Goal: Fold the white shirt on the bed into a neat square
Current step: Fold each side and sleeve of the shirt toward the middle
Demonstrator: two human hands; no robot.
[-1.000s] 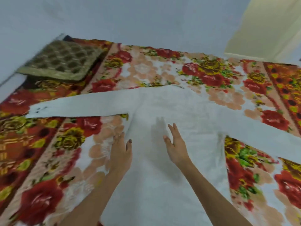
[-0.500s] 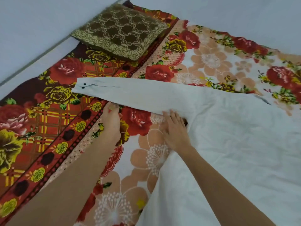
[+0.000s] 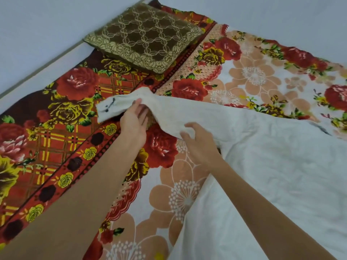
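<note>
I see a big bed cover (image 3: 187, 184) with red roses and peach flowers on it, and it fills most of my view. A pale wall (image 3: 37, 25) runs along the top and left side. On the cover lies the white shirt (image 3: 272, 166). Its body is spread flat on the right side and reaches down to the bottom edge of my view. It has soft wrinkles in it. One long sleeve (image 3: 169, 109) goes out to the left, across the roses. The sleeve is lifted off the cover and bunched up in the middle. At the top sits a brown pillow (image 3: 144, 36) with a gold pattern, well apart from the shirt. Both bare arms come in from the bottom. My left hand (image 3: 134, 121) is under the sleeve near its end, palm turned up, fingers mostly straight and loosely spread. The cloth is draped over the fingers, and I cannot tell if the thumb is pinching it. My right hand (image 3: 197, 139) is near where the sleeve meets the body. Its fingers are curled and closed on a fold of the sleeve. The cuff (image 3: 109, 109) hangs past the left hand, with small dark buttons on it.
</note>
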